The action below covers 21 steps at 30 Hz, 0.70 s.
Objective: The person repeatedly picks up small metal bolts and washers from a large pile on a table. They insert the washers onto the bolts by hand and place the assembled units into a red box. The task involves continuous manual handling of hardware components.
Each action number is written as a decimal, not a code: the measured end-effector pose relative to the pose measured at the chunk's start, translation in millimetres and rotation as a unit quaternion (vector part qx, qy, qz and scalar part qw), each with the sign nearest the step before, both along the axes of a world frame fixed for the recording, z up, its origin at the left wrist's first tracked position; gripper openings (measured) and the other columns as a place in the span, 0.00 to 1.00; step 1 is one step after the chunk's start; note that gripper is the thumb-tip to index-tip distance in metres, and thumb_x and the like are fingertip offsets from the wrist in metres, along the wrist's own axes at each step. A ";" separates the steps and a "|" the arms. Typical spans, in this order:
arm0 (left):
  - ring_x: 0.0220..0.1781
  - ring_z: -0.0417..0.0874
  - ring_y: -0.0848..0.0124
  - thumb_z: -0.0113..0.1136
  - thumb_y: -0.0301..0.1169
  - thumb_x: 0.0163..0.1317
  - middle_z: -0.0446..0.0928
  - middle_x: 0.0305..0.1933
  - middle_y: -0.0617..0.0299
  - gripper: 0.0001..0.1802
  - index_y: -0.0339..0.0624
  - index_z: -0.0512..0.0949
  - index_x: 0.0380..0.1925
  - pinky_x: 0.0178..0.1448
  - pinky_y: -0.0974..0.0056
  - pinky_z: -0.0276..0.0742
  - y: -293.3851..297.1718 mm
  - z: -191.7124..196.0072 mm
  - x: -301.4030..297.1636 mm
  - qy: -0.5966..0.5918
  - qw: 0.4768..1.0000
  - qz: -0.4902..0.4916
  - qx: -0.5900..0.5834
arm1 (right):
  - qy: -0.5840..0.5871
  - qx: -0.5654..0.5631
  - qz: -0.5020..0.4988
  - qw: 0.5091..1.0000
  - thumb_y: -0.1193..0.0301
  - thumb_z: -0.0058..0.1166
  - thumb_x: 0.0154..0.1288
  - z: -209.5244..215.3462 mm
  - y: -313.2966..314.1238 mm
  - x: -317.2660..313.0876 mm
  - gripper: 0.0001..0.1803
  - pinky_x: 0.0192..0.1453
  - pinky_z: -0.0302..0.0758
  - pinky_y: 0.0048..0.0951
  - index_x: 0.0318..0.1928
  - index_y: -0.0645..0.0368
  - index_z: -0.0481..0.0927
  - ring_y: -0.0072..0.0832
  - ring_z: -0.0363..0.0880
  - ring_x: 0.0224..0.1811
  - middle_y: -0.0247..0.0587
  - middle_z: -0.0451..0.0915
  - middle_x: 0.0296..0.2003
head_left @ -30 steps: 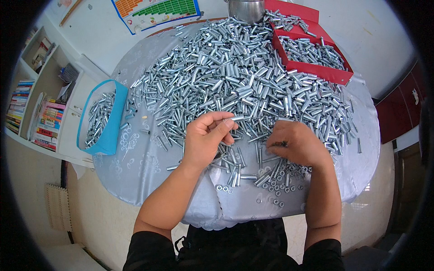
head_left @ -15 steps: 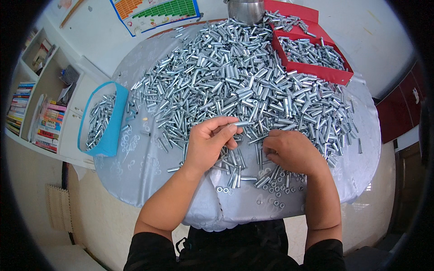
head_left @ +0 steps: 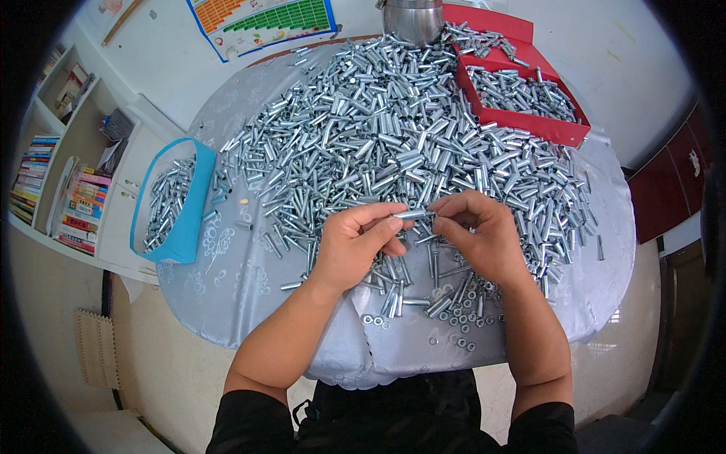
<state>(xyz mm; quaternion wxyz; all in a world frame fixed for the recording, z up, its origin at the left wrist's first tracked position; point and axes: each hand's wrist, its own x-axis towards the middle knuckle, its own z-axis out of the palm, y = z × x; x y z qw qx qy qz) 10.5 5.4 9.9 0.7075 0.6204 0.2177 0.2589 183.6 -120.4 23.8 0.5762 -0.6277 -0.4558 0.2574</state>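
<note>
My left hand [head_left: 358, 240] pinches a shiny metal sleeve [head_left: 412, 215] between thumb and fingers, level above the near edge of a big pile of silvery sleeves and bolts [head_left: 355, 144]. At the sleeve's right end, the thumb and fingers of my right hand [head_left: 482, 233] close together. Whatever small piece they hold there is too hidden to make out. Below my hands lie loose bolts [head_left: 433, 265] and several sleeves. Small nuts or washers [head_left: 463, 319] are scattered nearer to me, beside my right forearm.
A blue fabric bin [head_left: 198, 204] with metal parts stands at the table's left. At the back right is an open red box [head_left: 529, 129] filled with more parts, next to a steel pot [head_left: 413, 21]. A patterned silvery cloth [head_left: 204, 303] covers the table.
My right hand has risen from the loose parts on the table and moved left, meeting the end of the sleeve. My left hand has stayed nearly in place, holding the sleeve.
</note>
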 end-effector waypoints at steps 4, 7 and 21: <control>0.28 0.84 0.73 0.57 0.24 0.67 0.85 0.41 0.52 0.13 0.30 0.79 0.50 0.34 0.70 0.82 -2.2 0.7 0.4 0.001 1.000 -0.002 -0.001 | -0.033 -0.010 0.014 0.999 0.81 0.63 0.57 -0.9 -0.8 1.3 0.06 0.41 0.79 0.23 0.36 0.65 0.81 0.21 0.83 0.35 0.37 0.84 0.35; 0.29 0.84 0.72 0.57 0.24 0.67 0.85 0.40 0.52 0.14 0.30 0.79 0.50 0.35 0.70 0.82 -1.2 1.7 0.5 -0.002 1.000 -0.007 -0.011 | 0.006 -0.020 0.015 1.000 0.81 0.64 0.57 1.3 -0.5 0.9 0.07 0.42 0.79 0.23 0.37 0.65 0.81 0.21 0.83 0.37 0.37 0.84 0.36; 0.30 0.85 0.72 0.56 0.24 0.67 0.84 0.39 0.51 0.14 0.30 0.78 0.51 0.37 0.69 0.84 -1.6 -1.4 -1.1 -0.008 0.998 -0.052 -0.017 | 0.096 -0.066 0.058 0.992 0.78 0.64 0.61 4.8 -0.7 1.3 0.09 0.41 0.78 0.21 0.42 0.66 0.81 0.20 0.83 0.38 0.36 0.84 0.35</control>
